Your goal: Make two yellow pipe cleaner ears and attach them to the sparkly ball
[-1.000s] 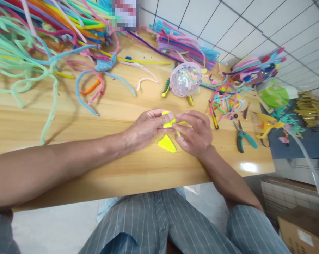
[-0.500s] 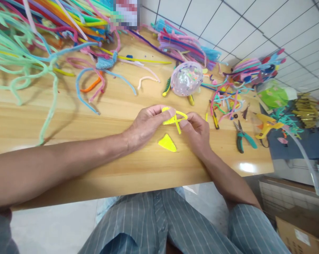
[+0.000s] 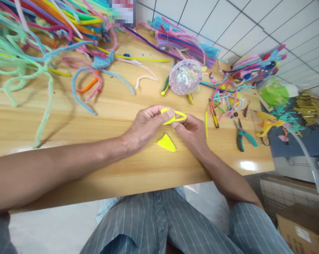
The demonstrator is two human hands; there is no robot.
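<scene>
Between my two hands is a yellow pipe cleaner (image 3: 182, 114), bent into a loop with a denser folded part at its left. My left hand (image 3: 146, 127) pinches that folded part between thumb and fingers. The thumb and fingers of my right hand (image 3: 192, 132) are closed on the pipe cleaner where it crosses below the loop, and they hide most of its loose end. Just beneath the hands, a flat yellow triangle of pipe cleaner (image 3: 166, 142) lies on the wooden table (image 3: 117, 165).
A clear bowl of scraps (image 3: 185, 77) stands beyond my hands, partly over green-and-yellow handles. To the right lie a short yellow piece (image 3: 206, 124), a cutter (image 3: 215, 118), pliers (image 3: 245, 135) and a yellow glue gun (image 3: 267, 123). Mint pipe cleaners (image 3: 47, 95) spread at left.
My right hand has shifted left and closed in near the left hand's fingertips. The loose yellow end that stuck out below the loop is now mostly covered, and the loop looks narrower.
</scene>
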